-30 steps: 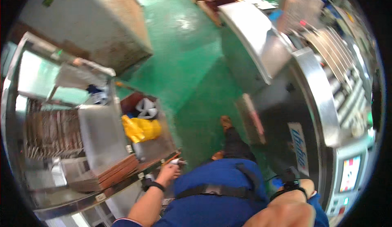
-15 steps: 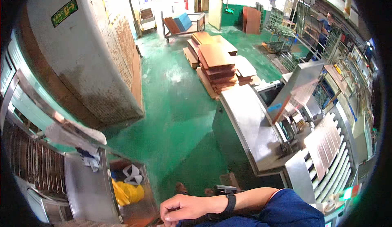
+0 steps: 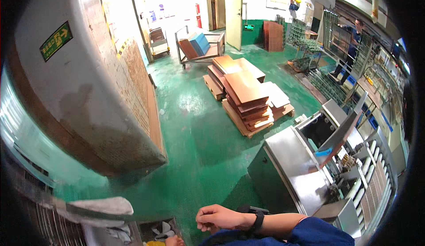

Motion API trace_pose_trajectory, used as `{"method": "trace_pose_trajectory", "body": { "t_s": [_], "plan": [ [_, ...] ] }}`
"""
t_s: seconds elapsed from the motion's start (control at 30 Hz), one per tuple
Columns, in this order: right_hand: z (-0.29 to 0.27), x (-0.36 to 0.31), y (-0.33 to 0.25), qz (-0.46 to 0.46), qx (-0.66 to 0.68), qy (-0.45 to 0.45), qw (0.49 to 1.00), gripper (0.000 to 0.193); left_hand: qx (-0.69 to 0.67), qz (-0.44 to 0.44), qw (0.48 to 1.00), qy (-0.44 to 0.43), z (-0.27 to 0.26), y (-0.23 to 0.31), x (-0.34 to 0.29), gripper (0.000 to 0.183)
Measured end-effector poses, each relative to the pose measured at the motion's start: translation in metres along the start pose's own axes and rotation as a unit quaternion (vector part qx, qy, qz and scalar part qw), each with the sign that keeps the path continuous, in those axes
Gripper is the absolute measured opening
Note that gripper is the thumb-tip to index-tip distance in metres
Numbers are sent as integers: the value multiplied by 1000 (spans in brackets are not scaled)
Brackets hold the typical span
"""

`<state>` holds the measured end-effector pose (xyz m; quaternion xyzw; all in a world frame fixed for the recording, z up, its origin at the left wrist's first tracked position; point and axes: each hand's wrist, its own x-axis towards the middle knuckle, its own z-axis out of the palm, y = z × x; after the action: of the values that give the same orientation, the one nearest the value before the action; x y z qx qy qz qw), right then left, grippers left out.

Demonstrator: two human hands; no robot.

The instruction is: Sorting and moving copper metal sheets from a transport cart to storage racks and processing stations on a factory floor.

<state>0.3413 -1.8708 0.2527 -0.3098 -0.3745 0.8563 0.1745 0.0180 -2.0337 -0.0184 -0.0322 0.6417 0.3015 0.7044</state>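
My right hand point(image 3: 217, 217) is at the lower middle, its arm in a dark blue sleeve coming in from the lower right. A black band circles the wrist. The fingers are loosely curled, and nothing shows in them. Of my left hand point(image 3: 175, 241), only a small part appears at the bottom edge, so its grip is hidden. Nearest to it is an open bin point(image 3: 172, 222) with grey-white cloth and something yellow inside. A dark flat object point(image 3: 253, 209) shows just behind my right wrist; its kind is unclear.
Stacked copper-brown boards point(image 3: 243, 86) sit on pallets ahead. At right stands a metal machine point(image 3: 294, 166) with a roller conveyor point(image 3: 365, 171) carrying a perforated panel point(image 3: 374, 188). A thick pillar point(image 3: 102, 78) rises at left. A co-worker point(image 3: 354, 42) stands by racks, far right.
The view has shifted, so the floor, boards and machine appear lower. My right hand appears a little farther right, still curled. Part of my left hand now shows by the bin.
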Motion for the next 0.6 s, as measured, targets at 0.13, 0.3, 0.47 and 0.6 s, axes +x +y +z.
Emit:
{"method": "trace_pose_trajectory", "body": {
  "t_s": [0.13, 0.3, 0.47, 0.6],
  "plan": [
    [-72, 55, -17, -10, 71, 10, 997, 18, 25, 148, 987, 65, 82, 106, 42, 18],
    [-160, 112, -85, -5, 110, 44, 993, 17, 94, 175, 979, 42, 162, 182, 94, 17],
    [-239, 154, -179, -17, 92, 50, 994, 15, 195, 144, 970, 23, 183, 242, 144, 23],
    [-289, 193, -233, -30, 61, 98, 993, 14, 312, 148, 938, -11, 189, 302, 180, 27]
  ]
}}
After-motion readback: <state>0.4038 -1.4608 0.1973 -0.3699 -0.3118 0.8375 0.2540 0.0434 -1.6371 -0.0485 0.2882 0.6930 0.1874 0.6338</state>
